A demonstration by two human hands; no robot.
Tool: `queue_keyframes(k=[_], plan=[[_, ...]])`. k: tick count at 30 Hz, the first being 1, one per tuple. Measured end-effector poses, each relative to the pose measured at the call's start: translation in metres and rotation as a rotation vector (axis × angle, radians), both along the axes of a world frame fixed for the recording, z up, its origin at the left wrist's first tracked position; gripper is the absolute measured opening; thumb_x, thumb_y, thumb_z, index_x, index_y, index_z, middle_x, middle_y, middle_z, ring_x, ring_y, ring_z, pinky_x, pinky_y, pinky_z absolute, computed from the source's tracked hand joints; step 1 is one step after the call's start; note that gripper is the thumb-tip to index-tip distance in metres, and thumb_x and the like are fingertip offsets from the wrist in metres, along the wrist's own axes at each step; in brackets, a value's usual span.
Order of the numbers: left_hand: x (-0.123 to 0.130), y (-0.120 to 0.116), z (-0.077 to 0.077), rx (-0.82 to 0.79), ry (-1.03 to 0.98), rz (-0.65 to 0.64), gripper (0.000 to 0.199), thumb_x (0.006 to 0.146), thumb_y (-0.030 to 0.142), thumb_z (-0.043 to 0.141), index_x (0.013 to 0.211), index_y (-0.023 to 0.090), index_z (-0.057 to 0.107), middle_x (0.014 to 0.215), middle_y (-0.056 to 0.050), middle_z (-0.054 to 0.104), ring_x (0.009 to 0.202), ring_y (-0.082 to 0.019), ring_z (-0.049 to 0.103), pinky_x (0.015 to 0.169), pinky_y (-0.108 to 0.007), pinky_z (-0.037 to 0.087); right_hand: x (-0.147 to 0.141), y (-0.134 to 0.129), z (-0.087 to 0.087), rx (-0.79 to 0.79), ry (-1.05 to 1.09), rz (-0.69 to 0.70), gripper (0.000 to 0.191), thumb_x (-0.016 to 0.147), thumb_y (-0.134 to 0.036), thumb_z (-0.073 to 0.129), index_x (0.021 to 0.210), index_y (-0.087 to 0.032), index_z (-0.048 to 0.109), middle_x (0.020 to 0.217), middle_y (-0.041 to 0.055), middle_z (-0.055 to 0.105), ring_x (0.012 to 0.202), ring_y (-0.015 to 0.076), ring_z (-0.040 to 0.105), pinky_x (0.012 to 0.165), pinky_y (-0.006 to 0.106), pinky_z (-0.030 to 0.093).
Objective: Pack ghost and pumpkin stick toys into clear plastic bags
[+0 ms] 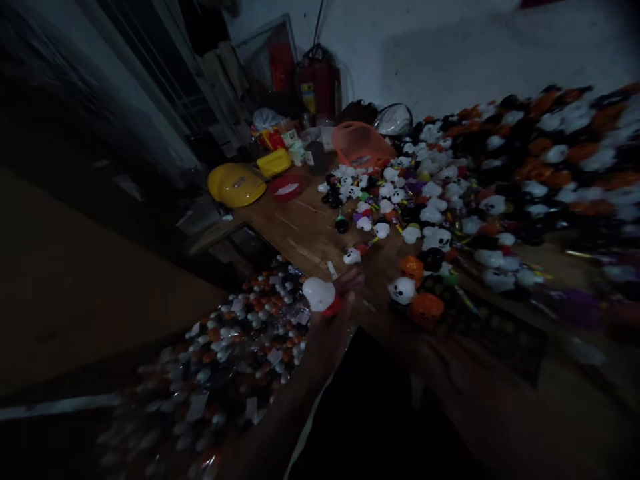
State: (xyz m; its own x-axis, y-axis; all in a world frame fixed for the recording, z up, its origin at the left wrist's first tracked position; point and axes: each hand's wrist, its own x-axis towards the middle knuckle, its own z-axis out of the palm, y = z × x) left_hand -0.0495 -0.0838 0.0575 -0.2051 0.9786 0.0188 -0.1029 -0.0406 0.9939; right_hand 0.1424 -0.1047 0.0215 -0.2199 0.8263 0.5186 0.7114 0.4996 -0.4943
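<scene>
My left hand (337, 310) is closed around a small plastic toy with a rounded white head (319, 294) and a red lower part. It is over the table's near left edge. My right hand (433, 360) is low over the table, dark and smeared, so its fingers cannot be made out. Just beyond it sit a white ghost-faced toy (402, 291), an orange pumpkin toy (427, 309) and another orange pumpkin toy (411, 268). A white skull-faced toy (352, 256) lies on the wood past my left hand.
A large heap of white, black and orange toys (555, 153) covers the table's right side. Bagged toys (240, 347) are piled below at the left. A yellow helmet (239, 185), a red dish (286, 189) and an orange basket (363, 143) stand along the far left part.
</scene>
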Motion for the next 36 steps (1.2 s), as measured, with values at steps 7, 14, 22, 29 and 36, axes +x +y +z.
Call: queue_keyframes(k=[7,14,22,29,36], plan=[[0.017,-0.029,0.005,-0.101,-0.049,0.055,0.033,0.090,0.033,0.052,0.122,0.024,0.057,0.132,-0.005,0.057,0.125,-0.021,0.050,0.110,-0.039,0.037,-0.067,-0.011,0.023,-0.074,0.109,0.304,0.041,0.087,-0.018,0.049,0.127,-0.015,0.049,0.118,0.0133,0.063,0.108,0.0259,0.060,0.088,0.041,0.053],[0.019,-0.035,0.005,-0.159,-0.046,0.064,0.038,0.091,0.041,0.049,0.123,0.024,0.057,0.126,-0.005,0.062,0.123,-0.023,0.052,0.107,-0.039,0.040,-0.073,-0.006,0.023,-0.303,0.447,0.419,0.032,0.081,-0.008,0.054,0.109,-0.022,0.062,0.099,0.0043,0.069,0.094,0.0195,0.064,0.084,0.032,0.053],[0.000,-0.047,0.017,-0.106,-0.152,-0.111,0.062,0.080,0.036,0.065,0.137,0.028,0.040,0.139,-0.009,0.049,0.117,-0.027,0.056,0.099,-0.043,0.046,-0.040,-0.014,0.027,-0.596,0.454,0.283,0.015,0.087,-0.024,0.057,0.096,-0.023,0.068,0.093,0.0002,0.071,0.085,0.0175,0.066,0.075,0.027,0.052],[-0.011,-0.030,0.022,-0.252,-0.208,-0.299,0.035,0.090,0.037,0.051,0.123,0.025,0.057,0.124,-0.008,0.062,0.107,-0.026,0.063,0.093,-0.040,0.048,-0.024,-0.022,0.028,-0.659,0.369,0.381,0.013,0.090,-0.023,0.051,0.088,-0.023,0.063,0.082,-0.0041,0.067,0.073,0.0116,0.061,0.065,0.020,0.047],[0.006,-0.028,0.014,-0.196,-0.151,-0.239,0.028,0.089,0.035,0.054,0.114,0.024,0.061,0.110,-0.005,0.068,0.099,-0.021,0.064,0.085,-0.031,0.050,-0.012,-0.019,0.031,-0.489,0.281,0.347,0.018,0.090,-0.023,0.052,0.106,-0.023,0.061,0.098,0.0000,0.068,0.087,0.0150,0.064,0.077,0.024,0.050]])
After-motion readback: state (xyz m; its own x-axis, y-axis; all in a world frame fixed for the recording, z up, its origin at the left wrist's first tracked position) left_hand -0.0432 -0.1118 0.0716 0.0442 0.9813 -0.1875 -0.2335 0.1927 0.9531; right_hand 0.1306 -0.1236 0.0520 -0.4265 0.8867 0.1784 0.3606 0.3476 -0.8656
